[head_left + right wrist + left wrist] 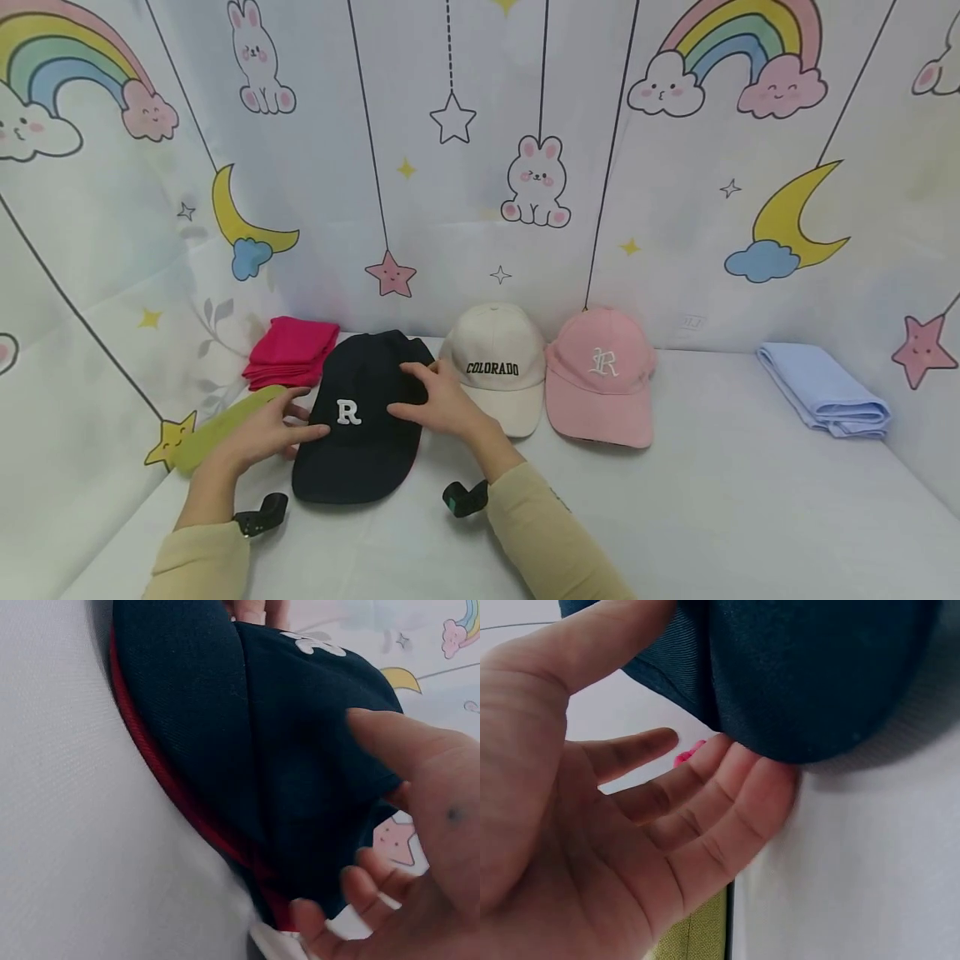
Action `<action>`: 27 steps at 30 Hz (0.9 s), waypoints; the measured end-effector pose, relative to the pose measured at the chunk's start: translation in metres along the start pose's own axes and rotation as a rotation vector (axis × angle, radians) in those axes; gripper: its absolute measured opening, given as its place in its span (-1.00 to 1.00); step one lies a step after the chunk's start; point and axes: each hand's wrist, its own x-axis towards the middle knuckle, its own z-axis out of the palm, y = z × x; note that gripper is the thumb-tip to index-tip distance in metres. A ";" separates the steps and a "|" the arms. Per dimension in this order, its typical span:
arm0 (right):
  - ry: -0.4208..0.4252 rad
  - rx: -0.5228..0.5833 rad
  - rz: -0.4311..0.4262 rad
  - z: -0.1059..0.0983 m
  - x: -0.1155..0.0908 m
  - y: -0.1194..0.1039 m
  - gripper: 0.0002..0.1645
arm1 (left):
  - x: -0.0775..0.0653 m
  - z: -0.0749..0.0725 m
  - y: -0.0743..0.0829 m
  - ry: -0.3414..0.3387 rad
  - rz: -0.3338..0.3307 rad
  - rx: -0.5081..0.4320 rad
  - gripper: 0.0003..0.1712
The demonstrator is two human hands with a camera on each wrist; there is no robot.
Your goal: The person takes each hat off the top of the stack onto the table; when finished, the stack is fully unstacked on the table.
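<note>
A navy baseball cap (360, 450) with a white letter R on its front sits on the white surface, brim toward me. My left hand (258, 433) is at its left side. In the left wrist view, the fingertips (769, 780) touch the cap's edge and the thumb lies over its front. At the cap's right side is my right hand (442, 404), fingers spread. Its thumb (390, 735) is at the crown in the right wrist view, while the other fingers are loosely bent beside the cap's edge. The brim's underside shows red.
Right of the navy cap stand a cream Colorado cap (495, 375) and a pink cap (600, 387). A folded red cloth (292, 350) lies behind left, with a green item (217, 433) partly hidden by my left hand. A folded blue cloth (825, 387) lies far right.
</note>
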 end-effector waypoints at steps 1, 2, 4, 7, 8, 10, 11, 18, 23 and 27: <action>-0.020 -0.011 0.013 0.000 0.000 0.000 -0.11 | 0.000 0.000 0.001 -0.005 -0.011 0.010 0.09; -0.039 -0.019 0.024 -0.001 -0.001 0.000 -0.09 | -0.001 -0.001 0.001 -0.007 -0.025 0.018 0.09; -0.065 -0.027 0.035 0.000 -0.001 -0.001 -0.04 | -0.001 -0.001 0.002 -0.010 -0.035 0.028 0.09; -0.068 0.008 0.029 0.002 -0.002 -0.002 -0.02 | -0.001 -0.001 0.002 -0.018 -0.029 0.017 0.07; -0.066 0.019 0.022 0.003 -0.002 -0.003 -0.02 | -0.001 -0.002 0.003 -0.019 -0.024 0.011 0.07; -0.058 0.043 0.006 0.006 -0.002 -0.004 -0.01 | -0.001 -0.002 0.002 -0.021 -0.011 -0.004 0.07; -0.055 0.052 -0.002 0.007 -0.003 -0.005 0.00 | -0.002 -0.002 0.002 -0.022 -0.005 -0.007 0.07; -0.029 0.111 -0.013 0.009 -0.003 -0.009 0.01 | -0.003 -0.005 0.004 -0.006 0.014 -0.026 0.06; -0.009 0.156 -0.031 0.006 -0.003 -0.013 0.00 | -0.005 -0.008 0.011 -0.005 0.017 -0.014 0.04; 0.037 0.199 -0.047 0.002 -0.003 -0.016 0.02 | -0.007 -0.011 0.018 0.020 0.037 -0.003 0.02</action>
